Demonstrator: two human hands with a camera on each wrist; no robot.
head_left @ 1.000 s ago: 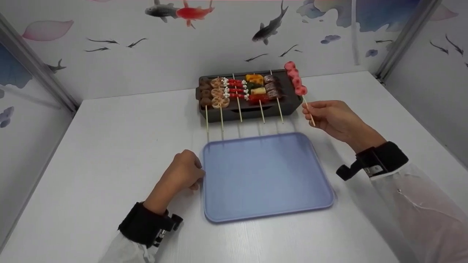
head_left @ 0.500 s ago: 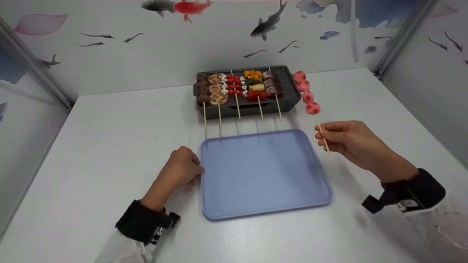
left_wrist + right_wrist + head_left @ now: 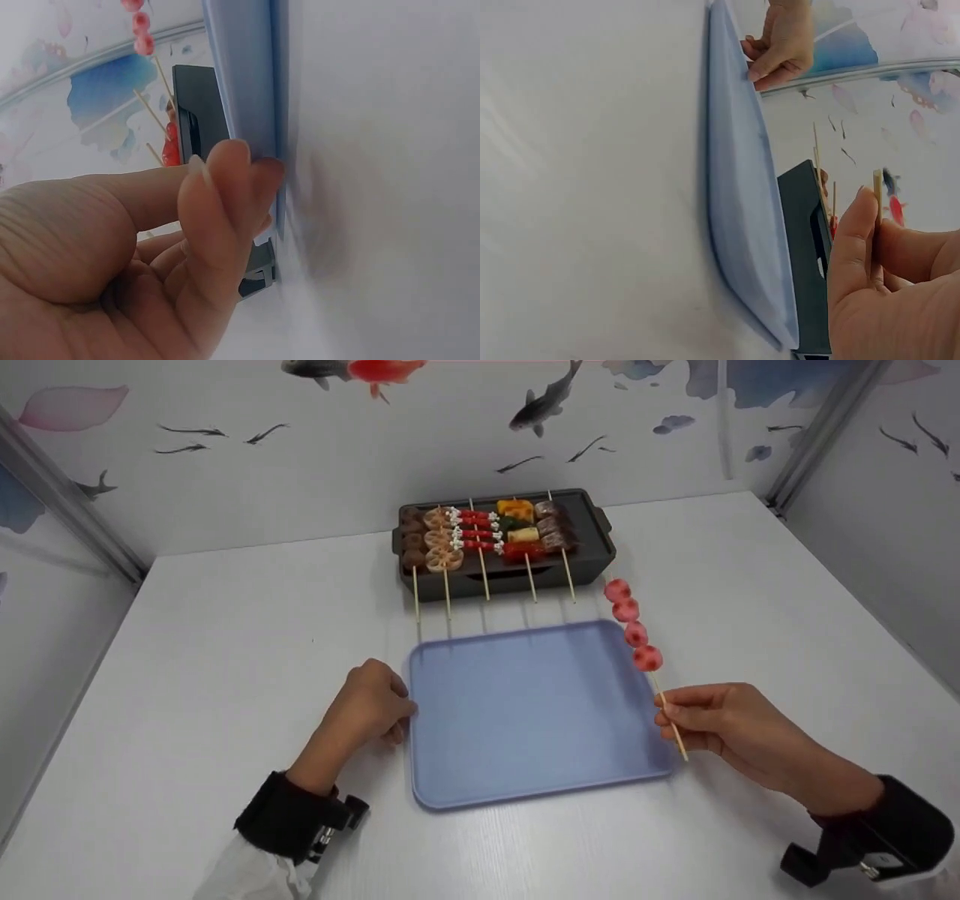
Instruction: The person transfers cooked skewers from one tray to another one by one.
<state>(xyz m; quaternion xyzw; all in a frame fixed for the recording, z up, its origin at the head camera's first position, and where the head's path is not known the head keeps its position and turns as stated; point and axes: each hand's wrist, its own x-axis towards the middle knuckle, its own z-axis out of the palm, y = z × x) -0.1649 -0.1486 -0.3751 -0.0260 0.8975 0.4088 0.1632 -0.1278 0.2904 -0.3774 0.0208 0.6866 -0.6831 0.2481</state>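
Note:
My right hand pinches the lower end of a skewer with several pink balls spotted dark red. The skewer is above the right edge of a blue rectangular tray, its pink balls pointing toward the back. In the right wrist view, the stick's end shows between thumb and fingers. At the tray's left edge, my left hand grips the rim between thumb and fingers. Its curled fingers are against the rim in the left wrist view, where part of the contact is hidden.
Behind the tray stands a black tabletop grill with several skewers, among them lotus-root slices, red-and-white pieces and brown chunks. Their sticks jut toward the tray. Panels with painted fish enclose the white table.
My right hand has carried the pink-ball skewer from the grill's right end toward me, down to the tray's right edge. My left hand stays at the tray's left rim.

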